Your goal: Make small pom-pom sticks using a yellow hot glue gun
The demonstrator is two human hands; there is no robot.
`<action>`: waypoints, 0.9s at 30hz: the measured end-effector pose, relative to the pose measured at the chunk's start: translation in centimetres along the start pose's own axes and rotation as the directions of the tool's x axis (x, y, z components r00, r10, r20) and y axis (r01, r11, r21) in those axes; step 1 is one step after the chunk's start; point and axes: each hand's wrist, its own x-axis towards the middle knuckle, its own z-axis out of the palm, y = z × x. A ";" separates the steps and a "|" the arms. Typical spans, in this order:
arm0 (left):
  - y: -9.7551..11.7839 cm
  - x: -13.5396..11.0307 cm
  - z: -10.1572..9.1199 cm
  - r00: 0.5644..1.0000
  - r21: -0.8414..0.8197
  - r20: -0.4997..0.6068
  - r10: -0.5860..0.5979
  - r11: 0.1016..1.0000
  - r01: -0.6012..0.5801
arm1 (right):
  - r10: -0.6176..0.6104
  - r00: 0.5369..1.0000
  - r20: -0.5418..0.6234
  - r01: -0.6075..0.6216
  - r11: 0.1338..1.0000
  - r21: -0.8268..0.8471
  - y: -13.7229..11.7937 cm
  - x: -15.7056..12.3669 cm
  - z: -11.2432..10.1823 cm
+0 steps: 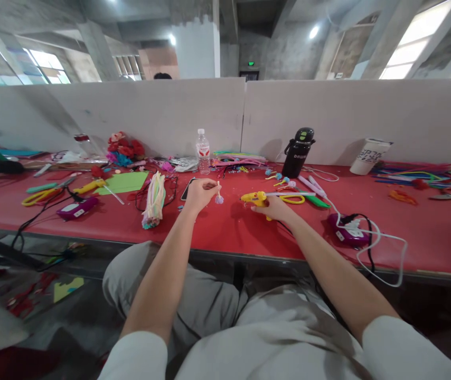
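My left hand (202,193) pinches a small pipe-cleaner flower (219,199) by its pale stem, the lilac head hanging down just above the red table. In my right hand (278,209) is a yellow hot glue gun (254,198), its nozzle pointing left toward the flower, with a clear glue stick out of its back. A gap separates nozzle and flower. Left of my left hand lies a bundle of pastel pipe cleaners (154,201), and a dark phone (188,189) is partly hidden behind that hand. Yellow-handled scissors (292,199) rest beyond my right hand.
A water bottle (203,152), a black flask (298,153) and a white cup (369,157) stand near the partition (162,113). Purple power strips (348,231) with loose cables lie on the right and left. Another glue gun (90,186) lies at the left near green paper (126,182).
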 end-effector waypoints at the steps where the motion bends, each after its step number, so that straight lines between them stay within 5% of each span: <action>1: 0.0 0.0 0.0 1.000 0.003 0.003 -0.001 1.000 0.001 | -0.002 0.999 0.033 0.000 0.999 0.047 -0.1 0.1 0.7; 7: -0.4 0.1 0.1 1.000 0.017 0.013 -0.019 1.000 0.019 | -0.004 0.987 0.159 -0.040 0.960 0.277 -1.2 -1.1 2.9; 27: -0.3 0.0 0.5 0.996 -0.021 0.066 -0.063 0.998 0.065 | -0.043 0.975 0.216 0.007 0.987 0.162 -1.7 -1.9 3.4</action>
